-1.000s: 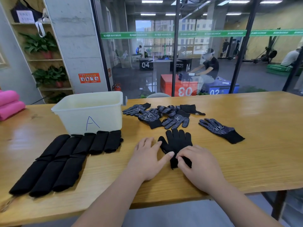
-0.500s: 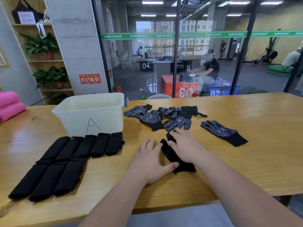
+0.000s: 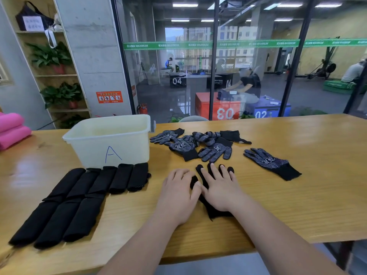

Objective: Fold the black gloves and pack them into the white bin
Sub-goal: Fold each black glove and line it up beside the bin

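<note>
Both hands flat, fingers straight, gripping nothing: right hand (image 3: 220, 190) presses a black glove (image 3: 213, 212) on the table (image 3: 297, 205); left hand (image 3: 179, 192) touches its edge, near the bin (image 3: 111, 143).

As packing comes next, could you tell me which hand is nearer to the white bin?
Left. The left hand lies to the right of the white bin, nearer the person; the right hand rests farther right, on the flat glove.

One black glove (image 3: 215, 213) lies flat, folded gloves (image 3: 79, 195) in rows before the upright white bin (image 3: 119, 147).
</note>
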